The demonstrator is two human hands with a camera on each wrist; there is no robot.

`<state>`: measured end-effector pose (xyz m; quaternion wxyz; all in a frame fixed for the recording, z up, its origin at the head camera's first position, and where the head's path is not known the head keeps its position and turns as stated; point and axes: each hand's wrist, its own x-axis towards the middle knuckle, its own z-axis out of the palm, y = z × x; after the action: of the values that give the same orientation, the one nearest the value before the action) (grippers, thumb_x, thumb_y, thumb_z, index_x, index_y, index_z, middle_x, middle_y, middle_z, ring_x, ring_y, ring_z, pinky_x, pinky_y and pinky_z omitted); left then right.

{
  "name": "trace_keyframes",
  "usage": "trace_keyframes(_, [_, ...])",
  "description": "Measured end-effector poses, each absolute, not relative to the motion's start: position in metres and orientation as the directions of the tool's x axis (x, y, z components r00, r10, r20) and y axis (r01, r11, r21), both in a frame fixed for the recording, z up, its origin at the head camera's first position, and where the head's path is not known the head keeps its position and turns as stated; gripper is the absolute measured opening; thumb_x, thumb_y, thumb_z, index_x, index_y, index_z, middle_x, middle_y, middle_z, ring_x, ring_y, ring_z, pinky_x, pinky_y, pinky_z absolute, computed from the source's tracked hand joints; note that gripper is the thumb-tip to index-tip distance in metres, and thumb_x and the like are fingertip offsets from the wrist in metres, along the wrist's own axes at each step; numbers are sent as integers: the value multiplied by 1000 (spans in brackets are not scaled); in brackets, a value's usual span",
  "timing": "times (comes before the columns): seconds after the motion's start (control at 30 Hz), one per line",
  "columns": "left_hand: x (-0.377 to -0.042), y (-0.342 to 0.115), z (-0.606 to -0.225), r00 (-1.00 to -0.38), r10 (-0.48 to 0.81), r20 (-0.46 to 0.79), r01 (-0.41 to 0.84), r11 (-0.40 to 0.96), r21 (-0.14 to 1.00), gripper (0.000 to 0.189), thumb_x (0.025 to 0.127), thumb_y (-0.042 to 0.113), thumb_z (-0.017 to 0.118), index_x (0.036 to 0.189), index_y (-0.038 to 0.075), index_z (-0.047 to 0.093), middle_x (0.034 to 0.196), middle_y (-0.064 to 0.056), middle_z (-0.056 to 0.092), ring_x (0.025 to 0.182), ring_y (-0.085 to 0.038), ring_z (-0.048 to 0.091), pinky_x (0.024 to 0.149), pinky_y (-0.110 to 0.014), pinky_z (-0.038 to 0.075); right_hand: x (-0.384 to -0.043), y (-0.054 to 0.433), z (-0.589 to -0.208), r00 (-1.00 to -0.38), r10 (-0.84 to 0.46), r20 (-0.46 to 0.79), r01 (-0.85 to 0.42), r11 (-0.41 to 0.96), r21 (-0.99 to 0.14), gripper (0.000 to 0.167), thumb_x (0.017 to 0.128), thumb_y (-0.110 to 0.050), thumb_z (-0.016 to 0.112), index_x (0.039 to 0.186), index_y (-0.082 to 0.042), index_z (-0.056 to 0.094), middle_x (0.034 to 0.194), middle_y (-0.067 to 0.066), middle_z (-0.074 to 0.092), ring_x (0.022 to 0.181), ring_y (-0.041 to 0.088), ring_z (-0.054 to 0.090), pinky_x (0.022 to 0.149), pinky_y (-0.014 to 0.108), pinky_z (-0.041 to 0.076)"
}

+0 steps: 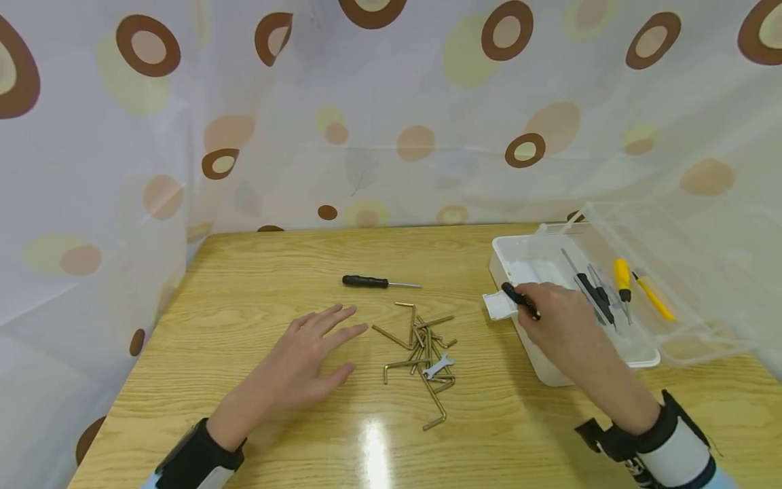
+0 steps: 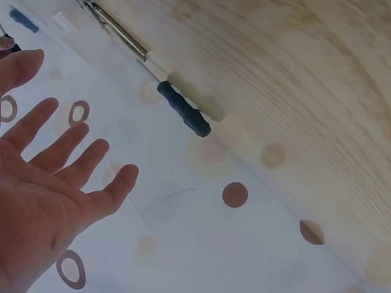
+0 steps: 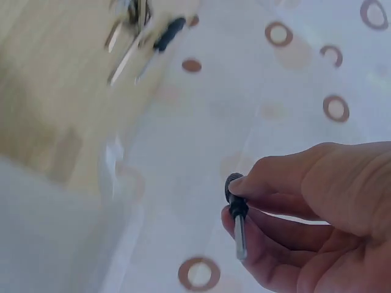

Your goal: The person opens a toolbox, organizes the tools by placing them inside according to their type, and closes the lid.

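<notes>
My right hand pinches a black-handled screwdriver between thumb and fingers, over the left rim of the white plastic box. In the right wrist view its short metal shaft points down. My left hand has its fingers spread and holds nothing, left of a heap of brass-coloured hex keys. A small silver open-ended wrench lies on that heap. Beyond the left fingertips, another black-handled screwdriver lies on the table, its shaft pointing right.
Inside the box are dark-handled tools, a yellow-and-black screwdriver and a slim yellow tool. Its clear lid hangs open to the right. A white flap juts from the left rim. A patterned curtain stands behind the table.
</notes>
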<state>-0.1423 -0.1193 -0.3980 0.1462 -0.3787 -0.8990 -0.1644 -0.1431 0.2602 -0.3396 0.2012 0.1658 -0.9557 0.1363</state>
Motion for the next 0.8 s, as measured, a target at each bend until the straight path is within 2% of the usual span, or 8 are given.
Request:
trace_keyframes(0.2, [-143, -115, -400, -643, 655, 396, 754, 633, 177, 58, 90, 30, 77, 144, 19, 60, 154, -11, 53, 141, -36, 52, 104, -60, 49, -162, 305, -330, -882, -207, 424, -302, 938, -170, 24, 83, 3, 72, 105, 13, 71, 82, 26, 73, 59, 28, 65, 47, 32, 42])
trace_keyframes(0.37, [-141, -108, -400, -619, 682, 390, 774, 614, 156, 58, 90, 31, 77, 144, 21, 59, 154, -10, 54, 141, -34, 52, 103, -60, 50, -172, 333, -329, -882, -170, 440, -259, 954, -153, 24, 83, 4, 71, 104, 16, 69, 78, 29, 71, 55, 30, 61, 46, 38, 43])
trace_keyframes(0.6, [-134, -99, -402, -607, 699, 378, 786, 599, 155, 58, 89, 32, 77, 143, 23, 59, 154, -9, 53, 142, -33, 52, 104, -60, 50, -177, 351, -333, -894, -139, 425, -222, 963, -151, 24, 83, 3, 69, 103, 16, 70, 82, 32, 71, 61, 40, 66, 47, 46, 49])
trace_keyframes(0.8, [-129, -94, -401, -590, 711, 384, 799, 584, 147, 55, 90, 32, 76, 141, 22, 60, 154, -8, 54, 141, -33, 53, 103, -59, 50, -180, 358, -336, -908, -122, 401, -207, 962, -176, 23, 83, 4, 69, 102, 17, 69, 85, 34, 71, 62, 43, 66, 45, 45, 49])
